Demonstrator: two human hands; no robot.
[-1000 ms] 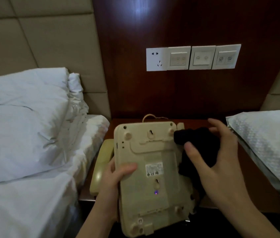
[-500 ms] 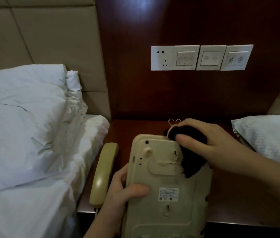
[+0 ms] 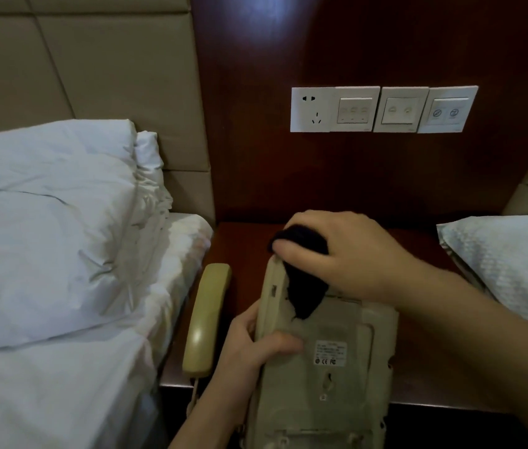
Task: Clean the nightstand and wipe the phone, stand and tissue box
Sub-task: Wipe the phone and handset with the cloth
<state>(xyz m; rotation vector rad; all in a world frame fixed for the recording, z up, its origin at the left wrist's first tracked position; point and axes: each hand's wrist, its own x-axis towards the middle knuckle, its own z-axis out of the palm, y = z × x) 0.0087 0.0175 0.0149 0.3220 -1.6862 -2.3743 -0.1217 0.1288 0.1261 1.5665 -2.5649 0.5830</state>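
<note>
Now the phone (image 3: 327, 367), a beige base turned underside up, stands tilted over the front edge of the table (image 3: 243, 241), its label and screw holes facing the camera; the left hand (image 3: 249, 341) grips its left edge, thumb lying across the underside and the other fingers curled behind; the right hand (image 3: 343, 254) is at the phone's top corner, its fingers (image 3: 291, 246) and thumb curled round a black cloth (image 3: 304, 277) and pressing it against the upper left of the underside; part of the cloth hangs down over the plastic below the hand. Just left of the phone the handset (image 3: 207, 319) lies lengthwise on the table, its near end at the table's front edge, with a cord (image 3: 193, 396) dropping from it; handset and base are apart. Left of the table is a bed (image 3: 45, 400) with a white pillow (image 3: 45, 222) against a padded headboard (image 3: 94, 76); on the right a second pillow (image 3: 508, 264) overlaps the table's right edge. Behind the table a dark wood panel (image 3: 353, 176) carries a socket (image 3: 312, 109) and, to its right, three switch plates (image 3: 405, 109) in a row. No stand or tissue box can be made out in this view.
</note>
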